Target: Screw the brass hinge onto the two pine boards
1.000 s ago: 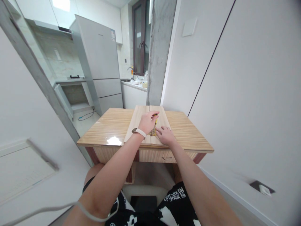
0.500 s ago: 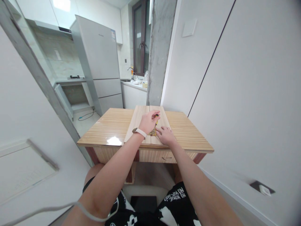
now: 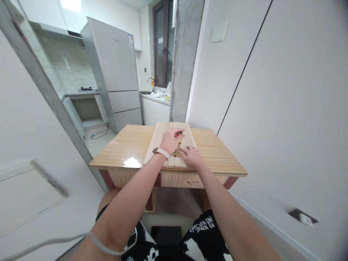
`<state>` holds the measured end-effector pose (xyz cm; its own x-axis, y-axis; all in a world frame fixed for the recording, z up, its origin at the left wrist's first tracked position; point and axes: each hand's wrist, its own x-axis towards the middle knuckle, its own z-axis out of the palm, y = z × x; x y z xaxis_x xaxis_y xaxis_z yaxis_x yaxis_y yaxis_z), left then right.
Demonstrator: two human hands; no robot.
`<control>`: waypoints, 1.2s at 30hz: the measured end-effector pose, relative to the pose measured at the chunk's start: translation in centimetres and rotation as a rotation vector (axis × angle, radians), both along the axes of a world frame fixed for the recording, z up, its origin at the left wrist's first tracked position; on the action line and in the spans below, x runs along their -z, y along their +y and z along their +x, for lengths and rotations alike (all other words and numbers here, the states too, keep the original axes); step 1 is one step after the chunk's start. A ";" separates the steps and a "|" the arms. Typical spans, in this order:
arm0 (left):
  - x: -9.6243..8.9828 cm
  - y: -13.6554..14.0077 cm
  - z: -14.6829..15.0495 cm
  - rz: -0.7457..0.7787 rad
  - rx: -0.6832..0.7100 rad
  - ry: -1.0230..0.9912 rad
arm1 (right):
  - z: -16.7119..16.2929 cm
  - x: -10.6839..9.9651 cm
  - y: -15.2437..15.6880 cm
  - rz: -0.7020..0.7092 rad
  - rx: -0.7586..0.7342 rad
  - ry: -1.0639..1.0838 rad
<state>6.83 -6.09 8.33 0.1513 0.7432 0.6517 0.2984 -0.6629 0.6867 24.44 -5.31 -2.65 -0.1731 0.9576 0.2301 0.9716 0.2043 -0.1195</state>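
My left hand (image 3: 170, 140), with a watch on its wrist, is closed around the top of a small yellow-and-black screwdriver (image 3: 181, 137). The screwdriver stands nearly upright, its lower end over a brass-coloured hinge (image 3: 177, 152). That hinge lies across the seam of two pale wooden boards (image 3: 155, 149), partly hidden by my left hand and wrist. My right hand (image 3: 192, 156) rests on the right-hand board, fingers stretched out, with the fingertips at the hinge's edge near the screwdriver's tip. Whether they touch the tip is too small to tell.
The boards lie on a striped wooden table (image 3: 223, 156) with a drawer (image 3: 183, 180) at its front. A white wall (image 3: 272, 108) stands close on the right. Beyond the table are a fridge (image 3: 116, 65) and a sink counter (image 3: 154, 108). A pale cable (image 3: 54, 240) crosses the lower left.
My left fingers and the screwdriver's top have shifted very slightly, and the grip looks a little turned. My right hand has stayed almost in place.
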 end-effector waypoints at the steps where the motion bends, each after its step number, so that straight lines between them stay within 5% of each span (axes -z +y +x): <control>1: 0.0 0.0 0.0 -0.011 0.020 -0.002 | 0.0 0.0 0.0 -0.002 0.001 0.004; 6: 0.1 -0.2 0.0 0.011 0.058 0.010 | 0.0 0.0 0.0 -0.002 -0.005 0.029; 12: 0.1 -0.1 0.2 0.025 -0.055 0.001 | -0.1 0.1 0.1 0.015 -0.003 0.031; 19: 0.4 -0.3 0.1 -0.028 0.056 -0.003 | 0.0 0.1 0.2 0.005 -0.001 0.033; 36: 0.5 -0.1 -0.3 0.062 0.022 0.052 | 0.0 0.0 0.1 -0.008 0.008 0.011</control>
